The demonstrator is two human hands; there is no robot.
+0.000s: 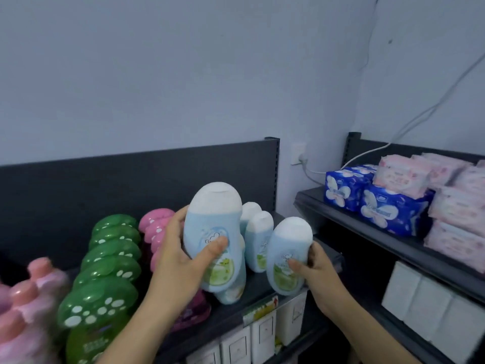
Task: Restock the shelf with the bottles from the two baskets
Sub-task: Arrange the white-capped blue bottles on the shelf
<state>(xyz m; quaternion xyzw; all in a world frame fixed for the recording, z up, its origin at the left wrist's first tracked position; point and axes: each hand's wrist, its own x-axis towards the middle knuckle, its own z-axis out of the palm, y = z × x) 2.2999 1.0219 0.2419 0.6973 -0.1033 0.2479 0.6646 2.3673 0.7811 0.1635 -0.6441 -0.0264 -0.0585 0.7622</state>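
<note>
My left hand grips a light blue bottle with a white cap, held upright above the dark shelf. My right hand grips a second, same-looking blue bottle at the shelf's front right corner. Two more blue bottles stand behind on the shelf, and another one is partly hidden under the left hand's bottle. The baskets are out of view.
Rows of green-capped bottles, pink-capped bottles and pale pink bottles fill the shelf's left part. A second shelf on the right carries blue packs and pink packs. White boxes sit below. A cable hangs on the wall.
</note>
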